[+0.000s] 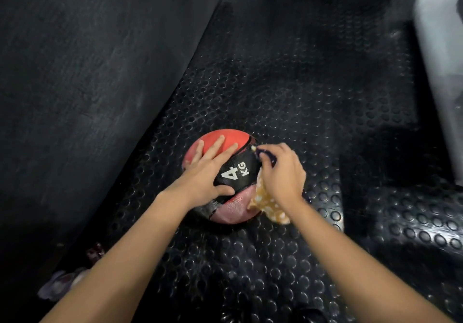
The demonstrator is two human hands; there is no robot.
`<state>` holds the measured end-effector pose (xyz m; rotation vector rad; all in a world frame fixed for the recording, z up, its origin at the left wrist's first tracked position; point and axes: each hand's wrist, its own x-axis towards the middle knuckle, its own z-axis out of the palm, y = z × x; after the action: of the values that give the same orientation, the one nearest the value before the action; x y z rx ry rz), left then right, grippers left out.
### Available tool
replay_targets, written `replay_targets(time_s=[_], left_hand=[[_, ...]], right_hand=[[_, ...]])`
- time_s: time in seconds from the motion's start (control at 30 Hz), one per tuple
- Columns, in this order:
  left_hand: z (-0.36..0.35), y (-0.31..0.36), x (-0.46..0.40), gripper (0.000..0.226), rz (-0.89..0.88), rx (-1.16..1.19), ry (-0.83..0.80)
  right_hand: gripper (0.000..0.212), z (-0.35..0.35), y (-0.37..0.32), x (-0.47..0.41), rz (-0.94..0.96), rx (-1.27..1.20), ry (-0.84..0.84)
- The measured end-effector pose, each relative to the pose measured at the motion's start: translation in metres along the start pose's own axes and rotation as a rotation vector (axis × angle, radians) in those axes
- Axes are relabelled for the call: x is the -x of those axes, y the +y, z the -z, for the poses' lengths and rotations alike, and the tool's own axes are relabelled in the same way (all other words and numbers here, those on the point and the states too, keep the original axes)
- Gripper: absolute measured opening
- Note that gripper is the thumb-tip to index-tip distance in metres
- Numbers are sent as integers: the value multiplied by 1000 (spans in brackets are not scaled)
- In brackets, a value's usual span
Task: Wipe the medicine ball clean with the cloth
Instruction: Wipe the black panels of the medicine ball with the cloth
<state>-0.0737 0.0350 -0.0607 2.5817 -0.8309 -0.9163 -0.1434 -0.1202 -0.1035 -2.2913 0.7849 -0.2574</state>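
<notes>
A red and black medicine ball (235, 172) marked "4 KG" sits on the studded black rubber floor (275, 97). My left hand (208, 169) lies flat on the ball's upper left side, fingers spread and straight, thumb low on the black band. My right hand (280, 172) grips a yellow cloth with white spots (268, 203) against the ball's right side. Part of the cloth hangs below my wrist, and a dark part of it shows between my fingers.
A dark padded surface (87, 71) rises along the left. A grey object (441, 34) stands at the far right, beside a raised studded step (413, 222). A pale crumpled piece of fabric (62, 282) lies on the floor at lower left.
</notes>
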Motion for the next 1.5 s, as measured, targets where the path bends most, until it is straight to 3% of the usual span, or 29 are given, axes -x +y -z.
replay_targets(time_s=[0.07, 0.2, 0.3, 0.37, 0.53, 0.67, 0.87, 1.0, 1.1, 1.17, 1.23, 1.3, 1.5], left_hand=[[-4, 2, 1, 99, 7, -26, 15], [-8, -4, -2, 111, 0, -48, 62], [-13, -2, 4, 112, -15, -46, 72], [-13, 2, 6, 112, -6, -38, 72], [-7, 3, 4, 110, 5, -33, 58], [-10, 8, 6, 108, 3, -67, 33], [5, 14, -2, 106, -24, -188, -87], [8, 29, -2, 102, -150, -376, -155], [4, 34, 3, 93, -271, -562, -117], [0, 33, 11, 82, -241, -466, -55], [-6, 34, 20, 73, -157, -213, 43], [-17, 40, 25, 75, -63, -49, 148], [-39, 58, 4, 92, 169, 0, 328]], right_hand=[[22, 2, -5, -7, -40, 30, -6], [21, 1, -11, 29, 198, 25, 6], [21, 4, 4, -17, -38, 12, -43], [21, 5, 3, -27, -87, 37, -71], [22, 9, -10, 14, 175, 60, -69], [21, 8, -4, -24, 23, 91, -80], [25, 18, -2, 19, 104, 103, -73], [23, 30, 9, 20, -42, 129, -95], [22, 43, 20, 23, -151, 31, 0], [19, 49, 24, 21, -182, -18, 55], [17, 50, 26, 18, -170, -68, 78], [15, 49, 26, 18, -137, -122, 81], [16, 41, 14, 14, 16, -132, 18]])
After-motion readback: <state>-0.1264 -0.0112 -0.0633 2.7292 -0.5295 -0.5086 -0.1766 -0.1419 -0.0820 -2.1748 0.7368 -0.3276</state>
